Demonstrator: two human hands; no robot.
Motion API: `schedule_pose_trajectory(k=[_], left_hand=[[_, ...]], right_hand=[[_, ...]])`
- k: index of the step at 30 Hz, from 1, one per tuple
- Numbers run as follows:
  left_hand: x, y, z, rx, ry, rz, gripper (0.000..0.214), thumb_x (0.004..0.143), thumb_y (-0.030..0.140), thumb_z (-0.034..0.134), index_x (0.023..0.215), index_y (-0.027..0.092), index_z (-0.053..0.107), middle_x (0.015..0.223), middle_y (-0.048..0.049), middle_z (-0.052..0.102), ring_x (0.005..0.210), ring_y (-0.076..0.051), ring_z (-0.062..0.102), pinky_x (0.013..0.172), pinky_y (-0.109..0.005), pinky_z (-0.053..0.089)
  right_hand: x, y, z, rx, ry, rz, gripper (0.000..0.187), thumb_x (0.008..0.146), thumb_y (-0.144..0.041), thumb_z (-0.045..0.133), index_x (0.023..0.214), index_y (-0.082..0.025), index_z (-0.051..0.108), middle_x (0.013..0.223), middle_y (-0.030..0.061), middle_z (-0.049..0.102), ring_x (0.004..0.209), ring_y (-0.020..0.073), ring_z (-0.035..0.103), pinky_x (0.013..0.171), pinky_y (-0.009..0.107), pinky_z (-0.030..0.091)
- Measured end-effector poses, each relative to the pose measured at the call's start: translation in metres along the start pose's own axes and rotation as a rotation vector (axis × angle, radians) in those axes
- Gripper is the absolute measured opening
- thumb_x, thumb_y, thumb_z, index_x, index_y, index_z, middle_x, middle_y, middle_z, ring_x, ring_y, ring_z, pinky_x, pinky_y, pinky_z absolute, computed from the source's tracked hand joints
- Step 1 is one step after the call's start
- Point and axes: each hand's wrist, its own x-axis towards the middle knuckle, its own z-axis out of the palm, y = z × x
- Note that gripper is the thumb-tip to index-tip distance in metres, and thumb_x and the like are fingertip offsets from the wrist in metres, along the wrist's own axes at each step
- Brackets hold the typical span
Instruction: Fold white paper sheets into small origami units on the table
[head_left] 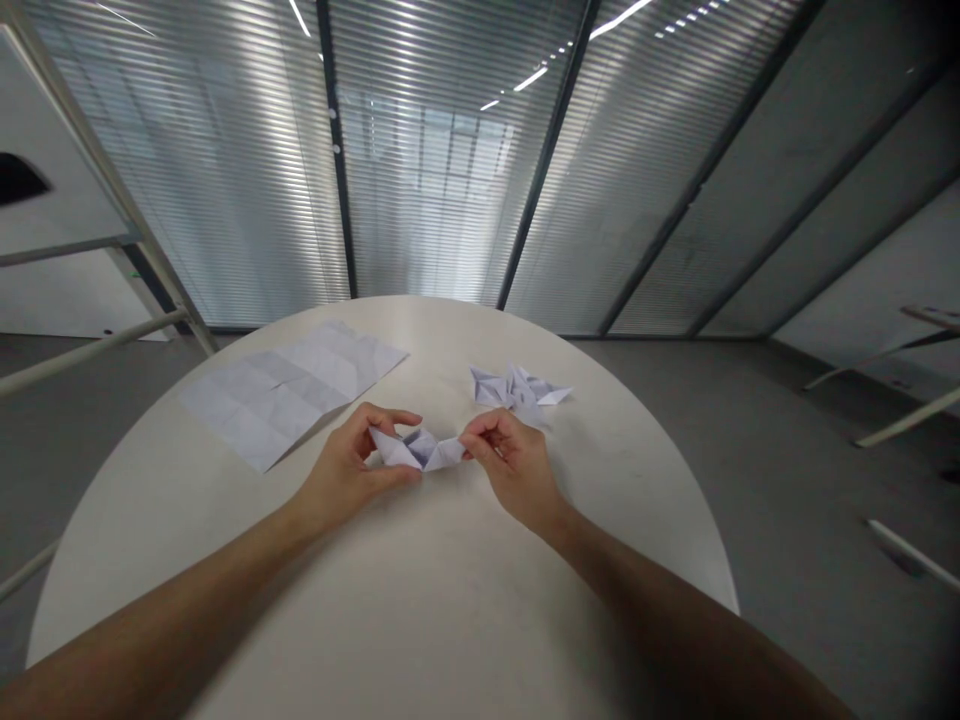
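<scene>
Head view (only view).

Paper [421, 450]: small white folded piece, held just above the table [420, 620], near its middle and between the two hands. It cannot be told whether its underside touches the top.

Left hand [346, 470]: thumb below, forefinger curled over the top, pinched on the paper's left tip. Other fingers tucked under.

Right hand [514, 462]: fingertips bunched together and clamped on the paper's right end, knuckles toward the camera.

Orientation: long axis runs left to right, from one hand to the other, roughly parallel to the near table edge. Left tip sits slightly higher than the right end. Small triangular flaps stand up along the middle, and the open pockets face up.

Step, as judged: mid-fold, with both ends gripped and the middle being shaped or spread. A further crease would call for an even grip at both ends, so the flaps stay lined up and the thin paper does not tear.

Around: sheet [292, 392], flat, creased in a grid, behind the left hand. Finished fold [517, 388], spiky, just behind the right hand and apart from it.
</scene>
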Motion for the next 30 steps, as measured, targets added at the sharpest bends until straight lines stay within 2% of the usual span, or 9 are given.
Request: schedule_pose_trajectory(k=[4, 8, 12, 15, 17, 21, 24, 30], left_hand=[[0.005, 0.004, 0.001, -0.064, 0.109, -0.096, 0.042, 0.062, 0.020, 0.079, 0.073, 0.018, 0.038, 0.097, -0.0057, 0.066, 0.082, -0.017, 0.063, 0.066, -0.026, 0.049], [0.009, 0.005, -0.001, -0.087, 0.232, -0.140, 0.040, 0.062, 0.020, 0.078, 0.067, 0.017, 0.038, 0.076, -0.0002, 0.066, 0.066, -0.012, 0.062, 0.057, -0.022, 0.046], [0.007, 0.006, 0.000, -0.080, 0.276, -0.112, 0.039, 0.062, 0.020, 0.078, 0.069, 0.018, 0.039, 0.074, 0.0010, 0.067, 0.061, -0.011, 0.061, 0.053, -0.020, 0.044], [0.003, 0.006, 0.001, -0.053, 0.265, -0.077, 0.036, 0.065, 0.021, 0.077, 0.072, 0.018, 0.041, 0.077, 0.0011, 0.067, 0.065, -0.012, 0.063, 0.056, -0.021, 0.046], [0.001, 0.005, 0.002, -0.018, 0.245, -0.046, 0.034, 0.066, 0.022, 0.076, 0.073, 0.018, 0.044, 0.079, 0.0004, 0.067, 0.069, -0.013, 0.064, 0.060, -0.023, 0.048], [0.000, 0.001, 0.000, 0.141, 0.203, 0.043, 0.030, 0.066, 0.024, 0.077, 0.086, 0.019, 0.054, 0.081, -0.0007, 0.066, 0.074, -0.015, 0.064, 0.066, -0.026, 0.050], [0.000, 0.000, -0.003, 0.264, 0.152, 0.094, 0.031, 0.067, 0.026, 0.076, 0.092, 0.019, 0.059, 0.086, -0.0022, 0.067, 0.079, -0.016, 0.063, 0.072, -0.027, 0.050], [0.001, 0.004, -0.003, 0.352, 0.134, 0.027, 0.018, 0.069, 0.029, 0.074, 0.078, 0.019, 0.064, 0.072, 0.0008, 0.065, 0.064, -0.013, 0.059, 0.060, -0.023, 0.047]], right_hand=[[0.002, 0.002, 0.000, 0.110, 0.044, 0.013, 0.011, 0.082, -0.028, 0.061, 0.078, -0.019, 0.057, 0.066, -0.0018, 0.061, 0.061, 0.0114, 0.060, 0.059, 0.024, 0.048], [0.005, 0.003, 0.001, 0.260, 0.061, 0.074, 0.014, 0.080, -0.030, 0.062, 0.076, -0.019, 0.055, 0.065, -0.0023, 0.061, 0.060, 0.0111, 0.060, 0.059, 0.024, 0.049], [0.007, 0.002, 0.006, 0.414, 0.031, 0.155, 0.020, 0.073, -0.032, 0.069, 0.075, -0.020, 0.053, 0.065, -0.0032, 0.059, 0.059, 0.0105, 0.058, 0.059, 0.024, 0.049], [0.004, 0.000, 0.013, 0.518, -0.033, 0.224, 0.037, 0.059, -0.027, 0.079, 0.086, -0.023, 0.053, 0.070, -0.0048, 0.059, 0.061, 0.0109, 0.058, 0.057, 0.023, 0.048], [0.002, -0.002, 0.017, 0.502, -0.067, 0.268, 0.044, 0.055, -0.025, 0.081, 0.090, -0.023, 0.055, 0.072, -0.0046, 0.060, 0.062, 0.0112, 0.057, 0.056, 0.023, 0.046], [-0.003, -0.003, 0.019, 0.308, -0.069, 0.337, 0.028, 0.060, -0.033, 0.078, 0.078, -0.019, 0.061, 0.063, -0.0035, 0.059, 0.052, 0.0094, 0.049, 0.047, 0.022, 0.037], [-0.004, -0.003, 0.016, 0.201, -0.059, 0.294, 0.022, 0.066, -0.035, 0.074, 0.073, -0.017, 0.063, 0.056, -0.0045, 0.055, 0.048, 0.0083, 0.043, 0.045, 0.021, 0.031], [-0.001, -0.003, 0.014, 0.156, -0.036, 0.239, 0.018, 0.070, -0.032, 0.071, 0.069, -0.017, 0.061, 0.055, -0.0026, 0.059, 0.050, 0.0103, 0.050, 0.047, 0.022, 0.037]])
